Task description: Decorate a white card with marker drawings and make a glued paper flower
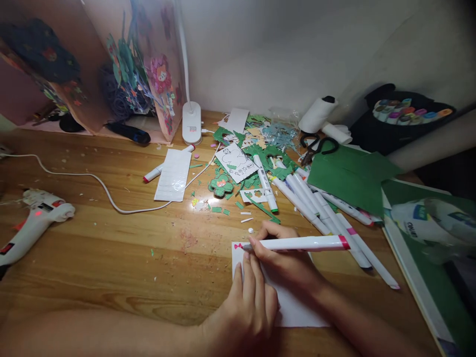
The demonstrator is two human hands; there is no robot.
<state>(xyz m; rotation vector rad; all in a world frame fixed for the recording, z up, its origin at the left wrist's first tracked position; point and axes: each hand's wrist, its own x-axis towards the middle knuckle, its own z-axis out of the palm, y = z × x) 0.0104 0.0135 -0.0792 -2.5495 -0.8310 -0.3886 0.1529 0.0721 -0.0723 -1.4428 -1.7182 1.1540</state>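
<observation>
As right hand [284,265] grips marker [312,243], paper [297,315] lies half-hidden.

Card [297,310] lay on the desk [111,258] at its near edge, under both hands; left hand [245,307] flat on the card's near-left part; right hand [282,260] just behind it, holding the marker [308,243] across the card's far edge; row of loose markers [316,206] behind and right of the card; scrap pile [260,153] farther back; scissors [316,146] right of the pile; lamp base [192,123] left of the pile, by the wall; glue gun [33,220] far left, well apart.
</observation>
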